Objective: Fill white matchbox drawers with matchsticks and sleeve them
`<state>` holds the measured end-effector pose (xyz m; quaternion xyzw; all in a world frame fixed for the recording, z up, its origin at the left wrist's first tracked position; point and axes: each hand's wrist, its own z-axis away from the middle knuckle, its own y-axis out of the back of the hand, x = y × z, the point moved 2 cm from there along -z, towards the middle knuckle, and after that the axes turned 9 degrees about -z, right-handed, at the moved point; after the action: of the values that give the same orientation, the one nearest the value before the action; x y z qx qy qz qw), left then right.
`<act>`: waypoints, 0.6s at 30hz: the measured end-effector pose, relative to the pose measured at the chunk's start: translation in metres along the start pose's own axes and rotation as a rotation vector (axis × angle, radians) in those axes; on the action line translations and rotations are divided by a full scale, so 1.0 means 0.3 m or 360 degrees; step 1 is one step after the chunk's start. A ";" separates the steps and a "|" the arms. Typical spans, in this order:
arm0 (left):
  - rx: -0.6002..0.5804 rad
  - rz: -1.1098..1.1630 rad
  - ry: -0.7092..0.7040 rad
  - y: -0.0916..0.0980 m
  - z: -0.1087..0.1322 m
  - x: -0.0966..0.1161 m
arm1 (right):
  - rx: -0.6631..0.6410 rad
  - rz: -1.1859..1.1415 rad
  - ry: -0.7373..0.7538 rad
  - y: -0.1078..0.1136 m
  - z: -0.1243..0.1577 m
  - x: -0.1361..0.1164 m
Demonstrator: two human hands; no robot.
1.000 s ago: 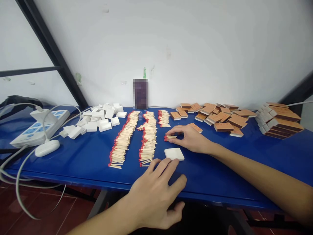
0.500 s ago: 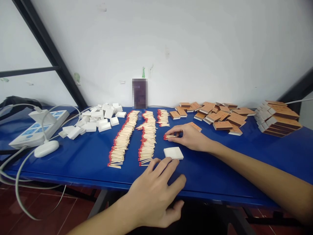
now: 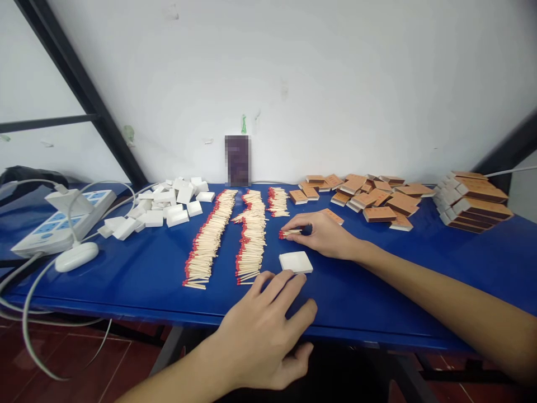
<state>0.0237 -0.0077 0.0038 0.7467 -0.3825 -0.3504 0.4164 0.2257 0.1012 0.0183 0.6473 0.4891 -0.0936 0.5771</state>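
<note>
My right hand [image 3: 321,235] pinches a small bunch of red-tipped matches [image 3: 289,232] between thumb and fingers, just above the blue table. Below it lies a white matchbox tray [image 3: 296,261]. At that tray's near edge is my left hand [image 3: 272,324], fingers apart and gripping nothing; whether the fingertips touch the tray I cannot tell. Loose matches are laid out in three rows: a long left row [image 3: 210,240], a middle row [image 3: 251,238] and a short right row [image 3: 278,201], all with heads to the left.
White trays [image 3: 165,196] lie heaped at the back left, beside a power strip [image 3: 62,224] with cables. Orange matchbox sleeves [image 3: 369,196] are scattered at the back right. Filled-looking matchboxes [image 3: 474,201] are stacked at far right. A dark pixelated rectangle [image 3: 238,161] stands against the wall.
The whole view has shifted slightly. My right hand still pinches the matches in about the same spot, and my left hand stays by the white tray.
</note>
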 end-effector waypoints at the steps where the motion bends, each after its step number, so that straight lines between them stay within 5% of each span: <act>1: 0.0003 -0.0001 -0.0001 0.001 0.000 0.000 | -0.0006 -0.0015 -0.0016 0.001 0.000 0.001; 9: -0.0025 0.0033 -0.0004 -0.001 0.004 -0.002 | -0.0027 -0.0102 -0.0111 -0.001 0.001 0.006; 18: -0.0016 0.0030 -0.0024 0.000 0.003 -0.003 | -0.0053 0.0030 0.0117 -0.002 0.000 0.011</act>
<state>0.0225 -0.0072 0.0035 0.7383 -0.3908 -0.3540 0.4207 0.2270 0.1029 0.0156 0.6453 0.5053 -0.0561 0.5701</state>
